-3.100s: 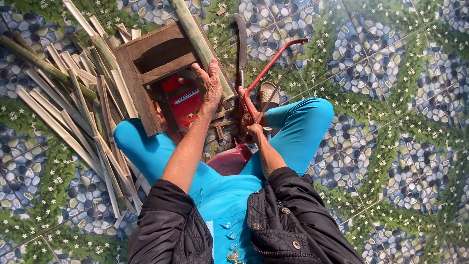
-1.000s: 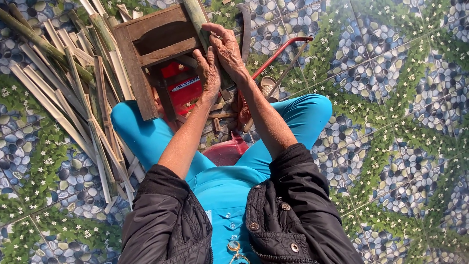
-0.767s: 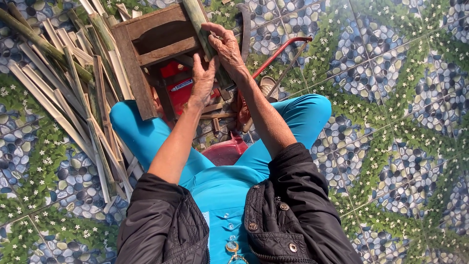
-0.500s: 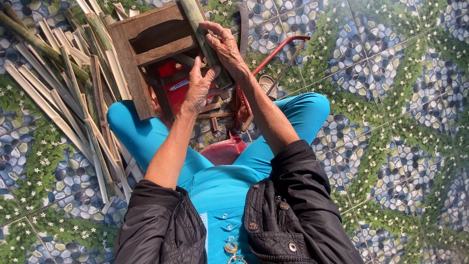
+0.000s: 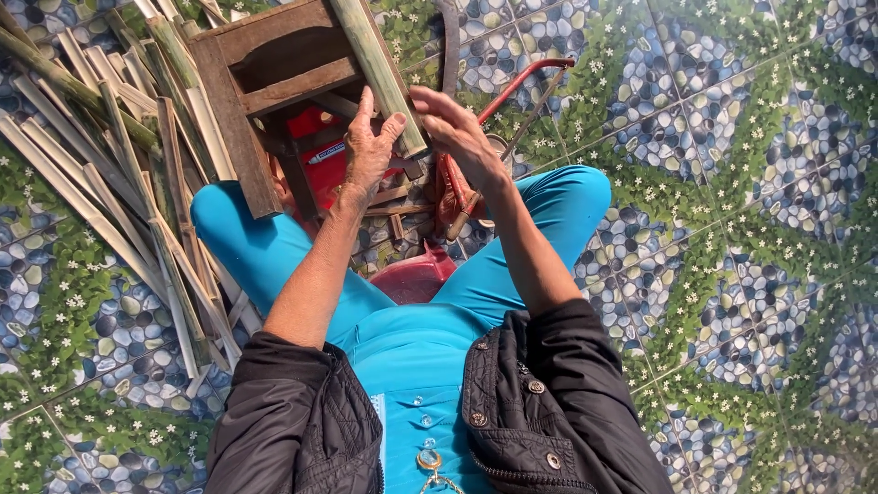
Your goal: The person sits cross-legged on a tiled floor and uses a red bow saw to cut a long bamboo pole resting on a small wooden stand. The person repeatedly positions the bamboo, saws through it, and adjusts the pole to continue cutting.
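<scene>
Head view looks down on a round green bamboo pole (image 5: 375, 69) lying across a rough brown wooden stool (image 5: 242, 110), over a patterned pebble-print tile floor (image 5: 732, 183). Left hand (image 5: 370, 151) presses its spread fingers against the pole's near end. Right hand (image 5: 457, 133) hovers just beside it, fingers loosely open, gripping nothing. Flat pale split strips (image 5: 91, 174) fan out at left; a red-framed saw (image 5: 512, 101) lies at right.

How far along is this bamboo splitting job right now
A heap of split strips already lies on the tiled floor. In hand: both the left hand and right hand touch a whole bamboo pole resting on the wooden stool. That pole is left uncut; the red saw lies untouched.
</scene>
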